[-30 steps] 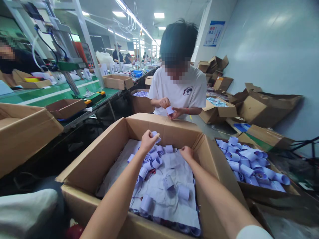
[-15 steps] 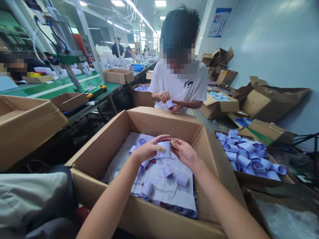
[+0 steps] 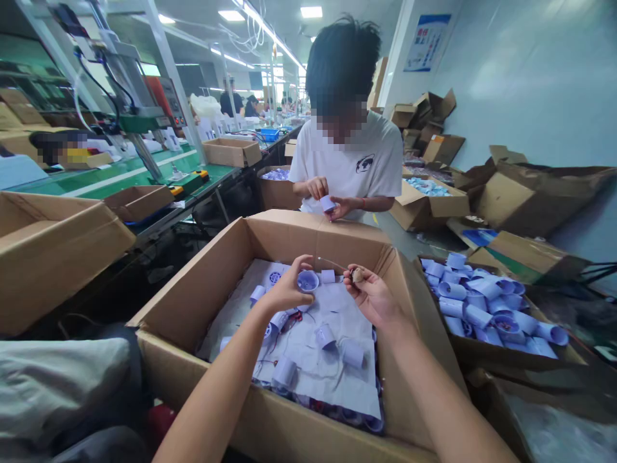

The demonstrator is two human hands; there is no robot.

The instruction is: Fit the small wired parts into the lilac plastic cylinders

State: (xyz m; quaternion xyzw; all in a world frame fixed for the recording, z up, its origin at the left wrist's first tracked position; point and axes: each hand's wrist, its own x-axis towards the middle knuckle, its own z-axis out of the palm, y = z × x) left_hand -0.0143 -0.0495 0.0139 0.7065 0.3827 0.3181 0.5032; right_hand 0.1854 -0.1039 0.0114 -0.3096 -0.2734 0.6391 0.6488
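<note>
Open carton, lilac cup [image 3: 308, 281] by the left hand [image 3: 288, 289], small dark part [image 3: 354, 276] in the right hand [image 3: 376, 298].

Poster [image 3: 427, 43] on pillar: red and blue characters, too small to read surely; dark print [image 3: 365, 163] on co-worker's white shirt [image 3: 344, 164], not legible. Pale sheet [image 3: 337, 379] lines the carton [image 3: 193, 292], loose cups [image 3: 324, 336] lying on it, more under its near edge. Green tabletop [image 3: 103, 177] with press [image 3: 132, 106] off left; heaped cartons [image 3: 429, 125] and pale blue wall [image 3: 525, 83] right. Lilac cup: round, ribbed inside, mouth towards camera, above the sheet. Left hand open, fingers curved about it; contact unclear. Right fingertips pinch the dark part, thin wire [image 3: 332, 263] reaching left. Co-worker opposite holds another cup [image 3: 328, 204].
</note>
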